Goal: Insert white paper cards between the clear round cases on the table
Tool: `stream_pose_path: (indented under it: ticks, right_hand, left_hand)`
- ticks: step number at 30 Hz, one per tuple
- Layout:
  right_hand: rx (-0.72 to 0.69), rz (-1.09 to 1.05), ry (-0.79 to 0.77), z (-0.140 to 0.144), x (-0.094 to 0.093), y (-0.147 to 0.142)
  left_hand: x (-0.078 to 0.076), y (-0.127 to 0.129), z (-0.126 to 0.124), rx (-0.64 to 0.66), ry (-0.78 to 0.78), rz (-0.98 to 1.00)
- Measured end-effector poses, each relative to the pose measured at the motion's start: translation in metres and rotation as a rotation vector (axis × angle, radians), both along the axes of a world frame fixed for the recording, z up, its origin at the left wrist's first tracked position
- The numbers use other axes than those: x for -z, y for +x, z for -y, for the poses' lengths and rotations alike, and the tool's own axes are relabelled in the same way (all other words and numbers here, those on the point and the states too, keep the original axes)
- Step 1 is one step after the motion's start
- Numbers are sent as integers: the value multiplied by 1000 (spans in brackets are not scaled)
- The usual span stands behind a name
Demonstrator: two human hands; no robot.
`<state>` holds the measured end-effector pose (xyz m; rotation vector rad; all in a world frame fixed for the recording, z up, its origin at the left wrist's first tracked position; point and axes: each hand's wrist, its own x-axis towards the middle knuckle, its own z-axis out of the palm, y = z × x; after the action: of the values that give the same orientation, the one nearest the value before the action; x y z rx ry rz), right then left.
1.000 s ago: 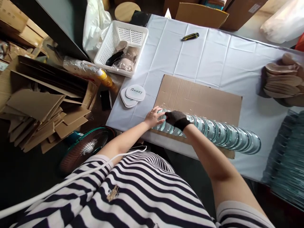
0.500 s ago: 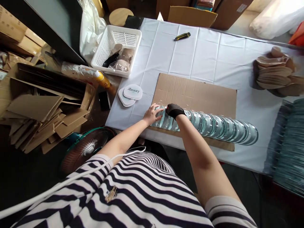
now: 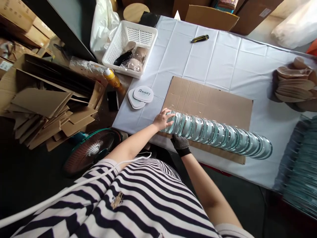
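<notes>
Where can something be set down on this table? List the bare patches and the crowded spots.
Bare white cloth lies between the utility knife and the cardboard sheet, and on to the stack of tan pads. The sheet's far half is bare. Crowded: the row of glass discs on its near edge, with left hand and gloved right hand; also the white basket and labels.
</notes>
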<state>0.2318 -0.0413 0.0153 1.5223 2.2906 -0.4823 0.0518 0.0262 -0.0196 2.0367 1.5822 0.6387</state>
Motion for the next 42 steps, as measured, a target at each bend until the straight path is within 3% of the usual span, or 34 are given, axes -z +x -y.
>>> stream_pose_path:
  ticks: [2,4,7,10,12,16,19,25,34,38,42]
  right_hand:
    - [76,-7,-45,18,20,0]
    - [130,-25,-86,25,28,0]
    - [193,-77,-51,13,12,11]
    - [374,-85,80,-34,-21,31]
    - [449,-43,49,-80,-39,40]
    - [249,108,-295,-162,-49,32]
    - [138,218,-438,-186,-48,19]
    - [195,242,-489,-185,-55,15]
    - [33,321,-253,-179,-58,9]
    - [27,219,-79,-152,-65,11]
    - [40,151,10,-93,-63,26]
  left_hand:
    - [-2,-1,1,2,-3,-13]
    - [-9,-3,3,4,-9,-50]
    - [-24,1,6,33,31,-137]
    - [-35,17,5,146,81,-164]
    - [-37,31,3,211,58,-170]
    - [-32,48,-1,238,0,-218]
    - [-29,48,-2,236,-13,-231]
    - [-29,46,-2,236,-35,-239]
    - [-24,45,-4,230,-24,-242]
    - [-24,45,-4,224,-6,-229]
    - [-23,45,-3,235,7,-231]
